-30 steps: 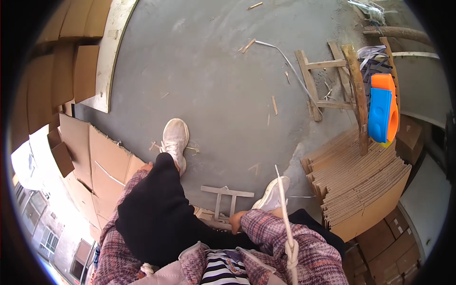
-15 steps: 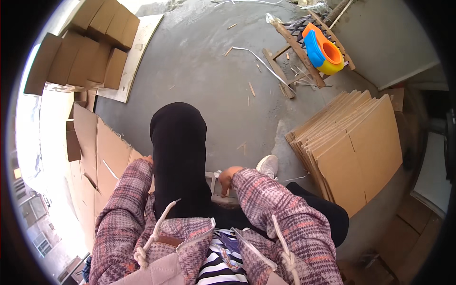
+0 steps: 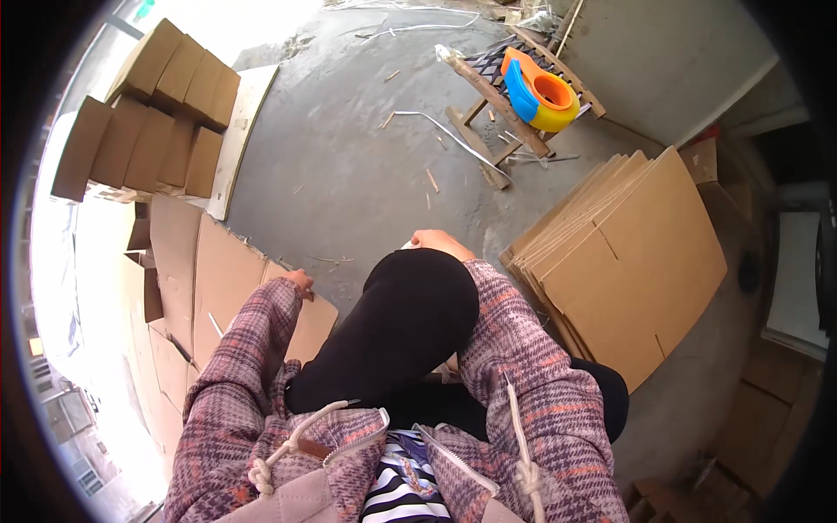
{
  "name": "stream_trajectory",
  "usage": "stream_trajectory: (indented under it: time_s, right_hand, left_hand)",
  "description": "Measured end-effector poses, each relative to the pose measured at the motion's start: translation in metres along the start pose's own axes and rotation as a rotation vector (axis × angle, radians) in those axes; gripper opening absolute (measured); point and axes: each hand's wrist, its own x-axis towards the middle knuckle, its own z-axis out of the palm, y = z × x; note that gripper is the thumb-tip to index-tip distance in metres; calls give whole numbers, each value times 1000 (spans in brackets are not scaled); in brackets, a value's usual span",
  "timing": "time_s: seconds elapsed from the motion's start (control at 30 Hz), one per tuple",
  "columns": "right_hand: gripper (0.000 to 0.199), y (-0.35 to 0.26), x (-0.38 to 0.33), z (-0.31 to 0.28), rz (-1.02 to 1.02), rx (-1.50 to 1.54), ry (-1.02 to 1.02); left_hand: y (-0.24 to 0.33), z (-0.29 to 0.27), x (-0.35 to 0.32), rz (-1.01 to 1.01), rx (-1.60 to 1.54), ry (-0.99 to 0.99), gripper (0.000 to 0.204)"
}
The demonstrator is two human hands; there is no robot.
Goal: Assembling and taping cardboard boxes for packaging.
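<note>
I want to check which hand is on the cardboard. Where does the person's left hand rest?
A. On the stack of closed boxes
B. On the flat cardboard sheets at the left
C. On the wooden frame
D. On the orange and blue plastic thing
B: the left hand lies on the edge of the flat cardboard sheets to the person's left, far from the plastic thing on the wooden frame.

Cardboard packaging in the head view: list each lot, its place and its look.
Assembled boxes: upper left, brown, closed, set in rows.
Flattened cartons: floor at left, brown sheets, under the left hand.
Stack of flat cartons: right, tan, fanned pile, beside the right hand.
No labels, signs or screens visible.
</note>
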Motion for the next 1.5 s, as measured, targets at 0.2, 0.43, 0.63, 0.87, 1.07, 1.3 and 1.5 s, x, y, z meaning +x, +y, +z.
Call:
stream_trajectory:
  time_s: [0.2, 0.43, 0.63, 0.87, 1.07, 1.3, 1.5]
  right_hand:
    - [43, 42, 51, 23, 75, 10, 32]
    - [50, 34, 78, 53, -108, 141, -142]
    - [47, 52, 92, 77, -14, 60, 4]
    - [36, 40, 109, 71, 211, 177, 190]
    - [32, 71, 129, 27, 313, 173, 274]
    - [30, 101, 137, -42, 318, 112, 529]
    - [30, 93, 140, -41, 274, 312, 632]
  left_hand:
    - [37, -43, 48, 36, 32, -56, 46]
    - [85, -107, 77, 184, -38, 118, 42]
    - [131, -162, 104, 276, -15, 183, 39]
    - [104, -135, 88, 338, -296, 760, 54]
    - [94, -28, -8, -23, -134, 643, 108]
    - [109, 77, -26, -4, 64, 258, 123]
    - [100, 139, 9, 80, 264, 874, 64]
